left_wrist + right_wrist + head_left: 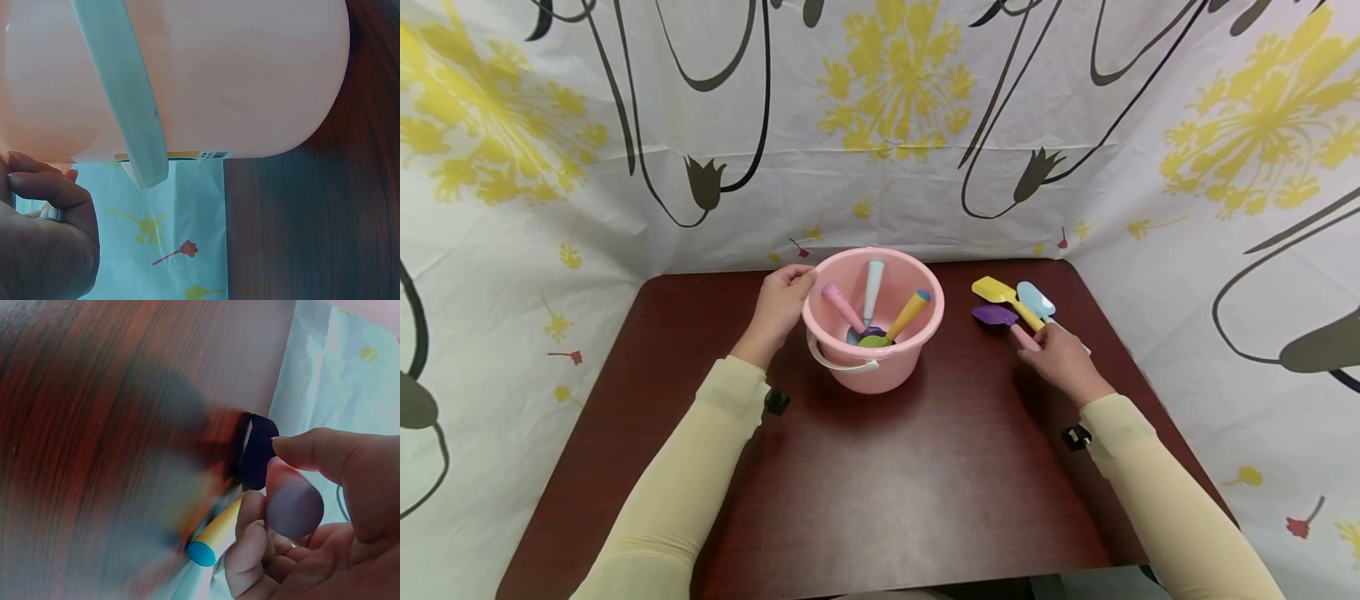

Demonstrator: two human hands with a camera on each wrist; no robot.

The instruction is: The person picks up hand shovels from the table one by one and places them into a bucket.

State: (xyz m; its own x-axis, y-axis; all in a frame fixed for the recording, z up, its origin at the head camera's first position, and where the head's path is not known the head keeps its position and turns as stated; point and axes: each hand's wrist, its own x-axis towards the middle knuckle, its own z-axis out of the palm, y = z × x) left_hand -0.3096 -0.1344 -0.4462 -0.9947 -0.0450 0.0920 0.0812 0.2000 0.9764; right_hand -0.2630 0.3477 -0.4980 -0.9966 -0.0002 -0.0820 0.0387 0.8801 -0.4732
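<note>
A pink bucket (871, 377) with a white handle (842, 364) stands upright on the table. My left hand (781, 304) holds its rim at the left side; in the left wrist view the curled fingers (56, 194) are beside the bucket wall. Inside the bucket, several small toy shovels lean with pink, pale blue and yellow handles (910, 315) up. My right hand (1063, 360) grips the pink handle of a purple toy shovel (995, 315). Close beside it lie a yellow toy shovel (995, 289) and a light blue one (1035, 298).
The dark reddish wooden table (925, 492) is bordered at the back and sides by a white patterned cloth (865, 192). The right hand's shovels lie near the table's right edge, to the right of the bucket.
</note>
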